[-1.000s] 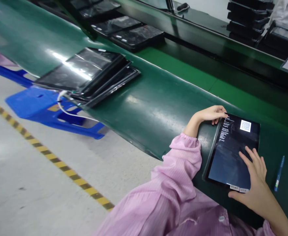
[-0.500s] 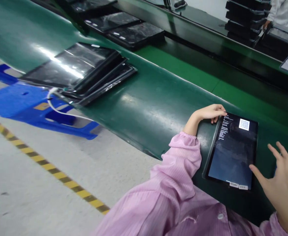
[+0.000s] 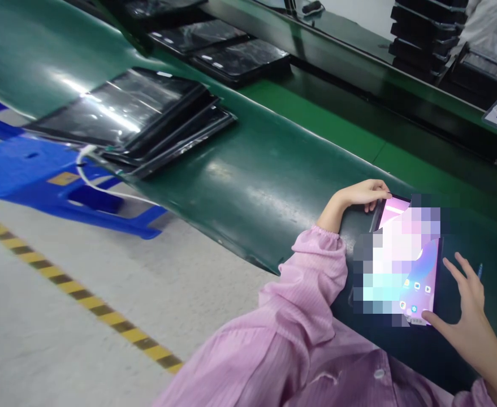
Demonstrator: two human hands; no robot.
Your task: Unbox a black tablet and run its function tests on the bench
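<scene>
Bright, even overhead light; sharp w/ slight edge warp.
Glare streaks on the glossy dark green conveyor belt (image 3: 240, 169) & far-left stack of black plastic-wrapped tablets (image 3: 129, 113); lit tablet screen (image 3: 401, 260) near right is partly pixelated; soft shadows.

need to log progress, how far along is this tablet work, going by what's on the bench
Looks done: nothing shows that for certain. In hand: the tablet is lit with app icons; the left hand grips its top corner, the right hand has its thumb at the bottom edge. Possibly left: the stack of dark tablets further along the green bench.
</scene>
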